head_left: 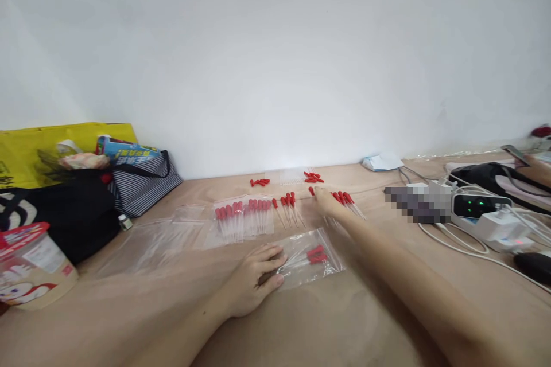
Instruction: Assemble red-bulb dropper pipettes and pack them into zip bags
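Note:
A clear zip-lock bag (297,272) with several red-bulbed droppers (317,254) inside lies on the table in front of me. My left hand (256,275) is at its left end, thumb and fingers closed on the edge. My right hand (326,204) reaches beyond the bag into a row of loose droppers. Its fingers are blurred and mostly hidden; a red bulb (312,190) shows right beside their tips. Loose glass droppers (289,206) lie left of that hand, and more droppers (343,199) lie right of it.
Filled dropper bags (241,219) and flat clear bags (150,243) lie to the left. Red bulbs (260,182) sit near the wall. A drink cup (38,272) and a striped bag (148,186) stand left. Cables and a power strip (495,226) occupy the right, where another person's hand (540,169) shows.

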A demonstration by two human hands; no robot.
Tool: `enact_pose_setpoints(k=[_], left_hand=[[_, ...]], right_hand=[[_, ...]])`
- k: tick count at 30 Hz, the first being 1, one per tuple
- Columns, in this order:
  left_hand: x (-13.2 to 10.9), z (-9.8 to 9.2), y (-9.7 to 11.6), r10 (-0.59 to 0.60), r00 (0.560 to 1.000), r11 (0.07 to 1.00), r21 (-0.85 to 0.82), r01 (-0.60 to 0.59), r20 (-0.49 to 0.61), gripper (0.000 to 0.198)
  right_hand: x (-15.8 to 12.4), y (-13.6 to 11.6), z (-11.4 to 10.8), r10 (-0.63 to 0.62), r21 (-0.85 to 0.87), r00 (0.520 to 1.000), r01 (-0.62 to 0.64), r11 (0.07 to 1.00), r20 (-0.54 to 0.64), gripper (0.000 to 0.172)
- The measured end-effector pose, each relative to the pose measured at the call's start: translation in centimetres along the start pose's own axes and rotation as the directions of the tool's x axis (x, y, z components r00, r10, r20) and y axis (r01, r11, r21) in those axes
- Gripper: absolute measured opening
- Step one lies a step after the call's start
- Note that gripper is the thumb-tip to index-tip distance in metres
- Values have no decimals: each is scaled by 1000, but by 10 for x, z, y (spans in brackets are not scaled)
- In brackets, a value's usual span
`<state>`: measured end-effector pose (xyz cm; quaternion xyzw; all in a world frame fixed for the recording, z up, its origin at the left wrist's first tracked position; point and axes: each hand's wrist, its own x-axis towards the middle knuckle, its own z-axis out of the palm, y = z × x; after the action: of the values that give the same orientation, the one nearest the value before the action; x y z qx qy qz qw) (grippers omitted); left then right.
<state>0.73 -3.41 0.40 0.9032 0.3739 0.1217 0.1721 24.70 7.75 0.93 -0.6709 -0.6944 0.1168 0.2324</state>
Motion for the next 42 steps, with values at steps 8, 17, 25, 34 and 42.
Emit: enact_pose_setpoints(k=[8, 17, 25, 34, 42], left_hand=[[1, 1, -2, -4, 1000, 1000, -8, 4, -3, 36], [0, 1, -5, 12, 1000, 1000, 23, -11, -16, 44], [-2, 4, -8, -21, 1000, 1000, -12, 21, -20, 47], [-1, 2, -1, -41, 999, 999, 4, 41, 2, 47], [0, 3, 0, -23, 1000, 999, -34, 22, -18, 46]], right_hand=[[-72, 66, -16, 125, 899, 990, 3, 438, -64, 14], [-96, 48, -10, 356, 981, 931, 13, 192, -82, 36], [-107, 31, 6, 307, 993, 950, -79, 91, 48, 36], [-110, 25, 13, 41, 871, 995, -99, 481, 90, 27], [-104, 30, 17, -153, 730, 988, 92, 677, 17, 21]])
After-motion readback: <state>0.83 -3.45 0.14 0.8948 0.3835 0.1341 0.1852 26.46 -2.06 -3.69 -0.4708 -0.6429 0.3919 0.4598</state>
